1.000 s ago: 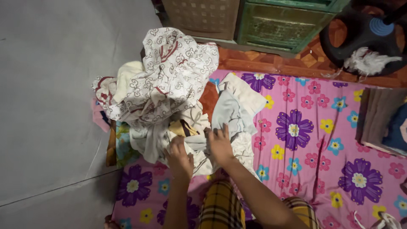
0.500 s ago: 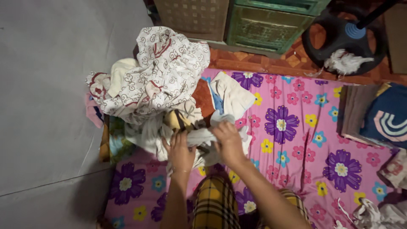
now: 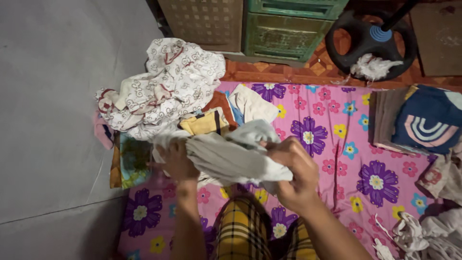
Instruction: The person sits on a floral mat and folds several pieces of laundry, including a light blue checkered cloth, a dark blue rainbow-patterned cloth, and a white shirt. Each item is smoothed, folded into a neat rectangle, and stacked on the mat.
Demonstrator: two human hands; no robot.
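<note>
Both my hands hold up one pale grey-white garment [image 3: 231, 156] above the pink flowered mattress [image 3: 337, 159]. My left hand [image 3: 175, 161] grips its left end and my right hand [image 3: 291, 171] clutches its right end, bunched in the fingers. Just behind it lies a heap of clothes: a white cloth with a dark red swirl pattern [image 3: 168, 86], a yellow garment with dark stripes [image 3: 207, 123] and a cream folded piece [image 3: 252, 103]. My legs in yellow plaid shorts [image 3: 240, 226] show below.
A grey wall [image 3: 57, 106] runs along the left. A beige basket [image 3: 202, 21] and green plastic drawers [image 3: 288, 26] stand at the back. A black fan base [image 3: 370, 41] sits on the tiled floor. Folded clothes [image 3: 418, 120] and crumpled white fabric [image 3: 423, 233] lie at right.
My hands have lifted the pale garment off the heap and pulled it toward me, spreading it between them. The view has shifted right, showing more folded clothes.
</note>
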